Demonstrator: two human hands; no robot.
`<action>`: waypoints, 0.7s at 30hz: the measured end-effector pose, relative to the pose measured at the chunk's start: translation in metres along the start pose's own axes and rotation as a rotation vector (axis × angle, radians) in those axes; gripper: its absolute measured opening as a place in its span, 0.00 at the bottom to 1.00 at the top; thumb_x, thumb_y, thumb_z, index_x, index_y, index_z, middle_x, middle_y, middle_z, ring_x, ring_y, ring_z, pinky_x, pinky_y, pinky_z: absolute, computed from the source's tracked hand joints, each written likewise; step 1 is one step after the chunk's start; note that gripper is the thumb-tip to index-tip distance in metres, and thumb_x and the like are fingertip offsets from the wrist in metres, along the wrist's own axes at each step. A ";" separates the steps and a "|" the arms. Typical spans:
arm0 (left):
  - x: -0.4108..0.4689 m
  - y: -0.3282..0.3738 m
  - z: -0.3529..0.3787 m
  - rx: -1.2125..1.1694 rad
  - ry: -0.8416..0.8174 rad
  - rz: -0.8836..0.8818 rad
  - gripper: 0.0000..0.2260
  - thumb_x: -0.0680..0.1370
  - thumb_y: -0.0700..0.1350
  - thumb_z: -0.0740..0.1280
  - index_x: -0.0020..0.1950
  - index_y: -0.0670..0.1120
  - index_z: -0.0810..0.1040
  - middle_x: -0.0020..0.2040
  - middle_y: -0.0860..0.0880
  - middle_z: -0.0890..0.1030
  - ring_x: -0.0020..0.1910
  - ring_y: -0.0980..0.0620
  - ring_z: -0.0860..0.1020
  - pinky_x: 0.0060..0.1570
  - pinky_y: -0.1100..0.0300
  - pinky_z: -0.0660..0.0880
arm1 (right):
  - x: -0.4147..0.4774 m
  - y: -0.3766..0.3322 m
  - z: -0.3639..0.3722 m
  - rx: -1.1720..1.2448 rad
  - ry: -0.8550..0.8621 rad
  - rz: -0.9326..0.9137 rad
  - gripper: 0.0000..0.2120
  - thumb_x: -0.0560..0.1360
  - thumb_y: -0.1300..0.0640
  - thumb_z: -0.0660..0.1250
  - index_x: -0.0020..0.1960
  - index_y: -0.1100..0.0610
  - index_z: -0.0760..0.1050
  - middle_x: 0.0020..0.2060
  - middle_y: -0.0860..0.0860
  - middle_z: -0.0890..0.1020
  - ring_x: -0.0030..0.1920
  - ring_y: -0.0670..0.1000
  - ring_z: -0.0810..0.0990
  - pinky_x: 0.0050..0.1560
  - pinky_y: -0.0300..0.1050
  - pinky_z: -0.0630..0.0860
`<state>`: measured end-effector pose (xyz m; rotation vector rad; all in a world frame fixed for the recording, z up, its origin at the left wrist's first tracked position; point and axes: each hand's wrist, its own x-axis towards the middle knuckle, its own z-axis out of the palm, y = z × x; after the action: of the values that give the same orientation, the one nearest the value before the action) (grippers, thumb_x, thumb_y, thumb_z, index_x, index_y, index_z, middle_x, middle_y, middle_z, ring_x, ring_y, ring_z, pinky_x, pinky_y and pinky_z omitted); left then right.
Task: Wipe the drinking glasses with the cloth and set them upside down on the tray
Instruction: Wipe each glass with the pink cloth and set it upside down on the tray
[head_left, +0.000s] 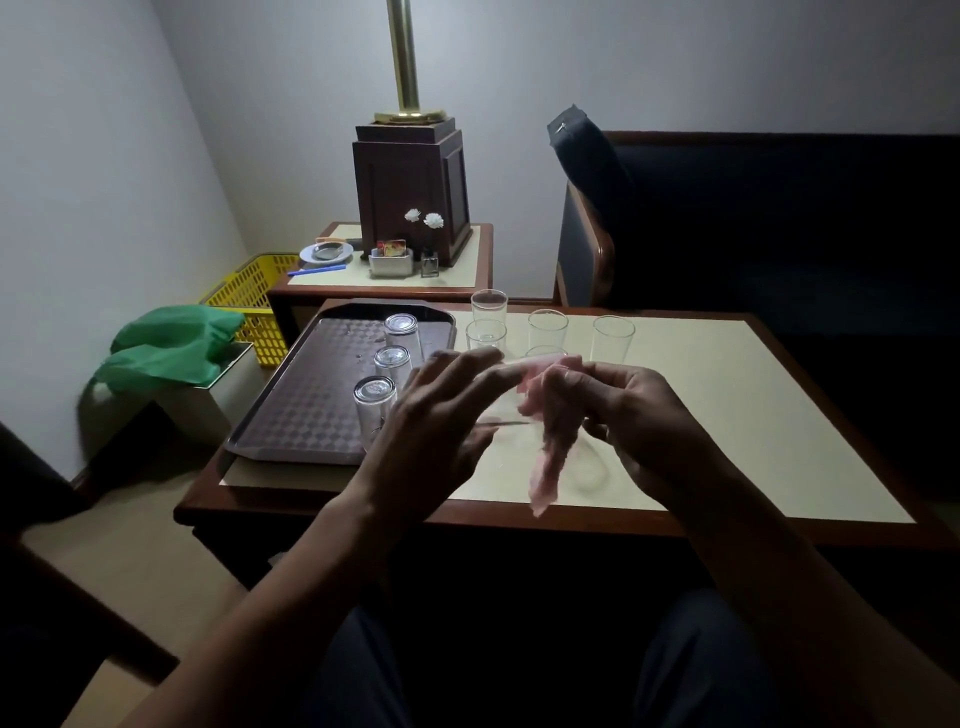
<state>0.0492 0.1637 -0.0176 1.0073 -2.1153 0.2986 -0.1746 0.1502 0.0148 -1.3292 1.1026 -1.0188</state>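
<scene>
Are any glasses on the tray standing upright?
No, the three glasses on the tray all stand with their thick bases up and rims down.

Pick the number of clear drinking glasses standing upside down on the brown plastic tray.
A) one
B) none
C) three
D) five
C: on the brown plastic tray a far glass, a middle glass and a near glass stand base-up in a row.
</scene>
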 end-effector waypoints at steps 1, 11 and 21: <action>-0.003 -0.001 0.001 -0.046 -0.007 -0.044 0.32 0.71 0.43 0.81 0.72 0.52 0.72 0.68 0.48 0.78 0.63 0.47 0.77 0.62 0.49 0.78 | 0.001 0.001 0.001 0.026 -0.010 0.003 0.10 0.81 0.54 0.69 0.54 0.60 0.85 0.49 0.58 0.88 0.53 0.52 0.87 0.55 0.46 0.76; -0.009 -0.029 -0.022 -0.238 -0.438 -0.405 0.27 0.70 0.56 0.80 0.64 0.52 0.73 0.55 0.55 0.83 0.48 0.58 0.82 0.46 0.63 0.78 | 0.007 0.015 0.017 -0.092 -0.088 -0.122 0.12 0.83 0.54 0.66 0.53 0.61 0.85 0.46 0.55 0.89 0.50 0.54 0.88 0.57 0.52 0.79; 0.011 -0.106 -0.065 -0.362 0.046 -0.876 0.25 0.73 0.51 0.80 0.65 0.46 0.76 0.54 0.47 0.83 0.50 0.50 0.83 0.44 0.59 0.81 | 0.033 0.032 0.011 0.038 0.156 -0.068 0.13 0.83 0.54 0.66 0.61 0.60 0.83 0.52 0.56 0.88 0.54 0.59 0.86 0.53 0.55 0.84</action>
<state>0.1587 0.1195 0.0238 1.5446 -1.4246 -0.4696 -0.1586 0.1202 -0.0183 -1.2803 1.1547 -1.2048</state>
